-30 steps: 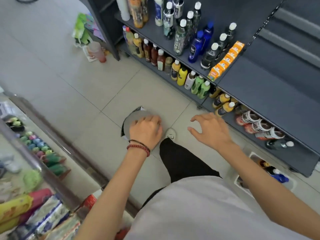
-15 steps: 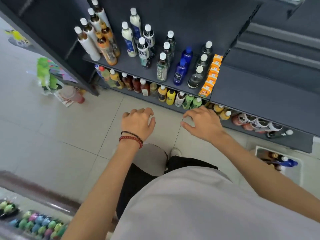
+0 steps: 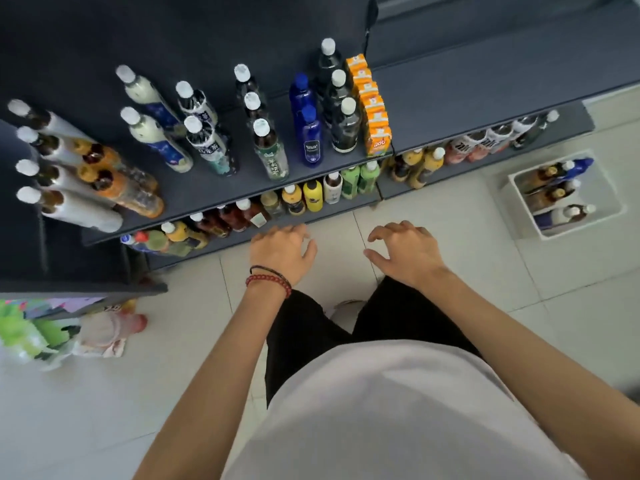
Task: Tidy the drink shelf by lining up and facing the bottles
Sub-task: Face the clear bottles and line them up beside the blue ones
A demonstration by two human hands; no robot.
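Bottles (image 3: 313, 140) untouched (both grips (image 3: 282, 252) (image 3: 407, 254) slack)

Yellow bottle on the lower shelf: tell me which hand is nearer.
Left. The left hand hovers just in front of the yellow bottle, slightly to its left; the right hand is farther off to its right.

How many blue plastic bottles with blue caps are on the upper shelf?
2. One blue-capped blue plastic bottle stands near the dark shelf's front edge; the second blue bottle directly behind it. None looks hidden.
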